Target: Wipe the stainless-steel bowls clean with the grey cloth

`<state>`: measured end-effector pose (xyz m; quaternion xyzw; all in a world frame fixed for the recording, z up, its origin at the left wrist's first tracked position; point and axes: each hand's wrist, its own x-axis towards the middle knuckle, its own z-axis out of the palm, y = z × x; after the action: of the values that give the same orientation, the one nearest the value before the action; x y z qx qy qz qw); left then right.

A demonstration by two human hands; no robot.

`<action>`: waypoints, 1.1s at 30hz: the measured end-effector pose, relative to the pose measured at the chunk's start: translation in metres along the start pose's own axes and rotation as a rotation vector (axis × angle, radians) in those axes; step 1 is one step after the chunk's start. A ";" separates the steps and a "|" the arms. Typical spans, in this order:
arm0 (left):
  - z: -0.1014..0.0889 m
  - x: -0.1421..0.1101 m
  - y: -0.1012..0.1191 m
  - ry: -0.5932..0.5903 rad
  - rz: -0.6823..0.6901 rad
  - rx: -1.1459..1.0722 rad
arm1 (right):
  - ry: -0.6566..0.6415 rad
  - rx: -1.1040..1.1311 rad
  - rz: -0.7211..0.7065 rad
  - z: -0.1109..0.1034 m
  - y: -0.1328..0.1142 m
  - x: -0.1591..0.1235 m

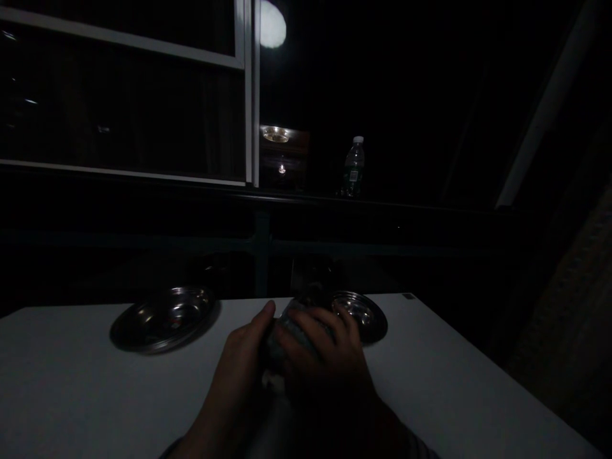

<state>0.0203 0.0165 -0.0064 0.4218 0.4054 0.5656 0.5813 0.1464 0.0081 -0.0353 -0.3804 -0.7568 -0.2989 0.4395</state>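
Observation:
Both my hands are together over the near middle of the white table (430,382), around a dark grey-green thing (299,335) whose kind I cannot make out in the dim light. My right hand (329,357) lies over its top with the fingers curled across it. My left hand (241,360) cups its left side, thumb up, the other fingers hidden. A small pale patch shows below it, between the hands. Just beyond my right hand sits a shiny metal bowl (370,319), partly covered by the fingers. Farther left is a larger metal bowl (165,319), tilted in view.
Behind the table runs a dark ledge, where a clear plastic bottle (354,169) with a white cap and green label stands upright. A white window frame (248,95) rises at the back left, with lamp reflections in the glass. The room is very dark.

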 end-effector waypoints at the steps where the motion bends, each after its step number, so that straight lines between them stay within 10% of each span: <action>1: 0.001 -0.001 0.000 -0.029 -0.029 0.016 | -0.010 0.008 0.030 0.000 0.005 0.000; 8: 0.005 -0.002 -0.002 -0.187 -0.024 0.120 | -0.124 0.091 0.298 -0.009 0.044 -0.001; 17: -0.005 0.006 -0.004 -0.459 -0.097 0.056 | -0.128 0.080 0.114 -0.012 0.035 0.001; 26: 0.004 0.007 -0.003 -0.016 -0.129 -0.127 | -0.044 0.003 -0.076 0.008 0.016 -0.006; 33: 0.005 0.006 0.000 0.038 -0.081 0.026 | -0.056 0.022 -0.110 0.007 0.004 -0.006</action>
<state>0.0256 0.0228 -0.0052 0.4014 0.4405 0.5443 0.5904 0.1483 0.0137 -0.0436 -0.3414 -0.7919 -0.3035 0.4053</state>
